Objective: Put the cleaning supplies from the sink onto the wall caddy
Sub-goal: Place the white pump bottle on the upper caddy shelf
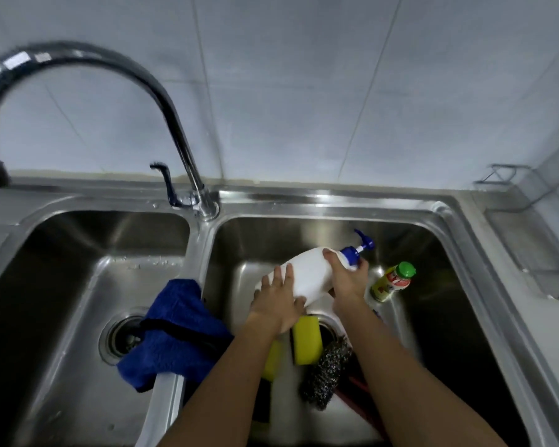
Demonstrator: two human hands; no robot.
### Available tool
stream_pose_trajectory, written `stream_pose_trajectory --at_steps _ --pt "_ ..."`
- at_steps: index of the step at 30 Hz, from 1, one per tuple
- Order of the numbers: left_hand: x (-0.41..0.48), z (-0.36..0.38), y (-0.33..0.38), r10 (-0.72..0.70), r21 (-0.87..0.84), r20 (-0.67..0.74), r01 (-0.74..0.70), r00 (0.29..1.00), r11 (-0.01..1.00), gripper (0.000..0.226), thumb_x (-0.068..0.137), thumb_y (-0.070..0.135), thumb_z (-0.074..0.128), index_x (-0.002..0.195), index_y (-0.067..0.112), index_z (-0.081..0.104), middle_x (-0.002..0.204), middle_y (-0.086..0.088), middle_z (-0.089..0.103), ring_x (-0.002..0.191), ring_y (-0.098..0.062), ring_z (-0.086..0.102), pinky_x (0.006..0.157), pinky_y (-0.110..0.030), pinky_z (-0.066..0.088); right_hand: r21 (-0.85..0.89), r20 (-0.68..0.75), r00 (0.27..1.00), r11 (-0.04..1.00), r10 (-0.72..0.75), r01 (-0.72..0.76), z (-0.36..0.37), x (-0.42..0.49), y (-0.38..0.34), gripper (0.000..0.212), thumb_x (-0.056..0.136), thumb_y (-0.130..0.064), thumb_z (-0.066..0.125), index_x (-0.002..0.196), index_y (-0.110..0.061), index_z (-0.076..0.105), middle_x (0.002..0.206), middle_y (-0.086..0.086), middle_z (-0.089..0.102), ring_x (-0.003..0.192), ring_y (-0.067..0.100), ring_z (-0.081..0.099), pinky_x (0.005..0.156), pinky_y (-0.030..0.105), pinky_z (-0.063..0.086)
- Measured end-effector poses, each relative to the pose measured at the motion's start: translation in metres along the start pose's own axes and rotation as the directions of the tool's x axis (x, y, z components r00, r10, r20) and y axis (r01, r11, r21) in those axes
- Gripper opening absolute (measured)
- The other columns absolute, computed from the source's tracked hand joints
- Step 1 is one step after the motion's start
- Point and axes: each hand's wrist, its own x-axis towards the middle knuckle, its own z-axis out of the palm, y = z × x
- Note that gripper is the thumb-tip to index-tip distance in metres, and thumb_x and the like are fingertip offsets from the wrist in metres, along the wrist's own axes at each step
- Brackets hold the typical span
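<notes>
I grip the white pump bottle point(307, 277) with both hands: my left point(279, 303) flat around its base, my right point(347, 279) clamped near the blue pump, above the sink point(304, 204).

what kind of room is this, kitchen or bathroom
Most likely a kitchen. A stainless double-bowl sink is set into a counter against a tiled wall, with a tall gooseneck faucet between the bowls. Dish-washing gear lies in the right bowl: yellow sponges and a steel scourer.
</notes>
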Motion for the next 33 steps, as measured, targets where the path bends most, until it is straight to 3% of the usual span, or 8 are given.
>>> stream_pose_trajectory --at_steps 6,8,13,19,22,26,29,33 --pt "-0.047 -0.041 0.049 0.123 -0.09 -0.214 -0.145 0.969 0.985 0.067 0.102 0.042 0.025 0.153 0.019 -0.013 0.163 -0.008 -0.011 0.151 -0.031 0.001 0.121 -0.041 0.014 0.056 0.196 0.948 0.968 -0.249 0.243 -0.039 -0.047 -0.1 0.067 0.07 -0.022 0.081 0.126 -0.029 0.045 0.116 0.0 0.06 0.103 0.023 0.059 0.093 0.043 0.051" --pt "-0.057 -0.058 0.069 0.153 -0.125 -0.267 -0.191 0.951 0.973 0.07 0.101 0.044 0.027 0.153 0.019 -0.013 0.163 -0.007 -0.007 0.149 -0.032 0.015 0.118 -0.042 0.024 0.016 0.249 0.904 0.935 -0.347 0.354 -0.053 -0.066 -0.138 0.059 0.073 -0.019 0.08 0.121 -0.029 0.047 0.108 0.0 0.06 0.095 0.021 0.06 0.085 0.037 0.052" --pt "-0.084 -0.113 0.137 0.284 -0.198 -0.407 -0.388 0.868 0.9 0.083 0.096 0.048 0.042 0.153 0.019 -0.01 0.159 -0.007 0.024 0.132 -0.031 0.046 0.106 -0.042 0.041 -0.045 0.372 0.755 0.802 -0.541 0.596 -0.102 -0.115 -0.238 0.063 0.066 -0.013 0.085 0.117 -0.026 0.051 0.107 0.005 0.067 0.094 0.028 0.066 0.082 0.04 0.058" --pt "-0.121 -0.171 0.238 0.349 -0.328 -0.61 -0.628 0.711 0.706 0.059 0.097 0.04 0.049 0.148 0.023 0.026 0.142 -0.002 0.052 0.124 -0.025 0.056 0.102 -0.037 0.046 -0.174 0.488 0.487 0.466 -0.724 0.868 -0.172 -0.176 -0.342 0.069 0.065 -0.008 0.084 0.12 -0.028 0.047 0.11 -0.01 0.059 0.098 0.014 0.059 0.087 0.029 0.052" --pt "-0.133 -0.192 0.283 0.419 -0.307 -0.651 -0.724 0.633 0.617 0.052 0.098 0.035 0.049 0.145 0.022 0.033 0.137 -0.004 0.058 0.121 -0.025 0.059 0.1 -0.037 0.049 -0.264 0.513 0.368 0.266 -0.775 0.927 -0.206 -0.191 -0.377 0.073 0.066 -0.013 0.084 0.123 -0.034 0.044 0.115 -0.013 0.056 0.106 0.017 0.057 0.092 0.033 0.05" --pt "-0.144 -0.207 0.338 0.489 -0.256 -0.67 -0.793 0.558 0.553 0.047 0.1 0.035 0.041 0.146 0.024 0.032 0.127 -0.007 0.064 0.113 -0.026 0.063 0.093 -0.035 0.05 -0.392 0.536 0.257 0.033 -0.804 0.919 -0.245 -0.193 -0.408 0.076 0.066 -0.023 0.085 0.13 -0.028 0.044 0.129 -0.001 0.053 0.112 0.021 0.054 0.098 0.038 0.047" --pt "-0.143 -0.212 0.372 0.527 -0.229 -0.673 -0.824 0.519 0.519 0.047 0.101 0.036 0.038 0.147 0.026 0.03 0.122 -0.004 0.064 0.108 -0.025 0.064 0.086 -0.031 0.049 -0.369 0.495 0.209 0.014 -0.843 0.929 -0.27 -0.181 -0.423 0.077 0.068 -0.023 0.084 0.134 -0.024 0.044 0.132 0.002 0.051 0.116 0.02 0.052 0.099 0.033 0.046" --pt "-0.134 -0.206 0.411 0.559 -0.303 -0.63 -0.833 0.539 0.462 0.048 0.101 0.043 0.03 0.147 0.03 0.028 0.124 -0.007 0.062 0.107 -0.026 0.062 0.081 -0.027 0.047 -0.318 0.42 0.25 0.116 -0.873 0.941 -0.302 -0.158 -0.436 0.08 0.069 -0.019 0.083 0.136 -0.024 0.04 0.129 0.0 0.052 0.11 0.016 0.053 0.088 0.023 0.043"
